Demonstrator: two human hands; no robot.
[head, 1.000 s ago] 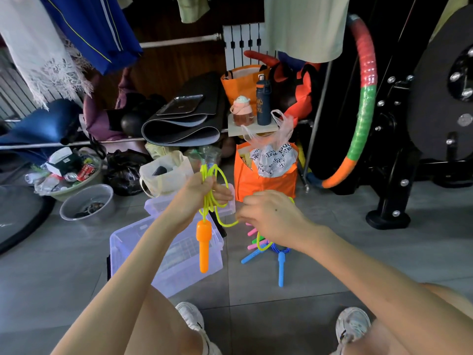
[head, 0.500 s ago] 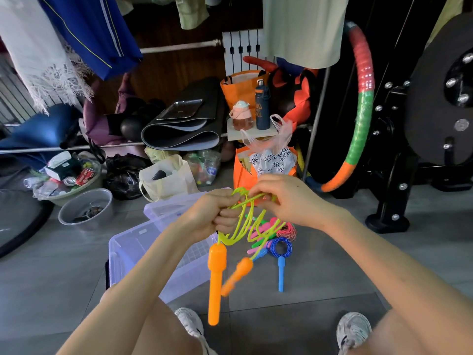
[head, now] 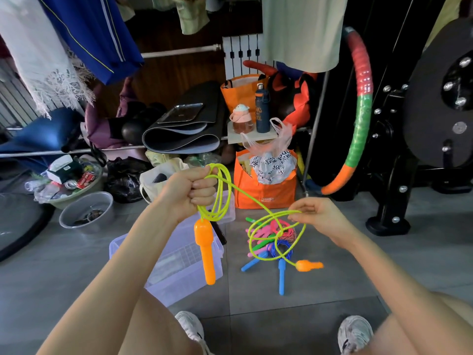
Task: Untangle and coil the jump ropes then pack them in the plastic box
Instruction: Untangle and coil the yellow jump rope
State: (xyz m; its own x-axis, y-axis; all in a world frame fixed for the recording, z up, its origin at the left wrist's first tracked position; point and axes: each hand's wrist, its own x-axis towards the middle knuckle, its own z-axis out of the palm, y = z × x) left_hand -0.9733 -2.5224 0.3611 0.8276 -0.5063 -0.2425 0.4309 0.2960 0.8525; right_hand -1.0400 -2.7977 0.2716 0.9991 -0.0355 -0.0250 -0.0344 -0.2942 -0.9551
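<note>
**Hands part, and the rope opens out**

On the left, a round grey metal bowl [head: 86,211] sits on the floor tiles, well clear of the work. Just right of it lies the clear rectangular plastic box [head: 179,267], open at the top, with its far rim under the person's left hand [head: 190,193].

That hand is clenched round several loops of the yellow-green plastic jump rope [head: 256,200]. One orange moulded handle [head: 204,249] hangs from the fist, straight down over the box.

Half a second ago both hands met at the bundle. Now the right hand [head: 320,216] has drawn away to the right, pinching a single strand between thumb and fingertips. A taut length spans the gap between the hands, and slack loops sag beneath it. The second orange handle [head: 308,265] swings loose, blurred, low above the floor.

I judge this rope to be nearly free, though it is not yet coiled neatly or packed.

Below the span lies a tangled pile of pink, green and blue jump ropes [head: 271,242]. The sagging loops hang just above it and could snag.

Behind stands an orange fabric bag [head: 266,193]. Bare tiles lie to the right of the pile, giving room to pull further. Further right stands the black machine foot [head: 386,222].
</note>
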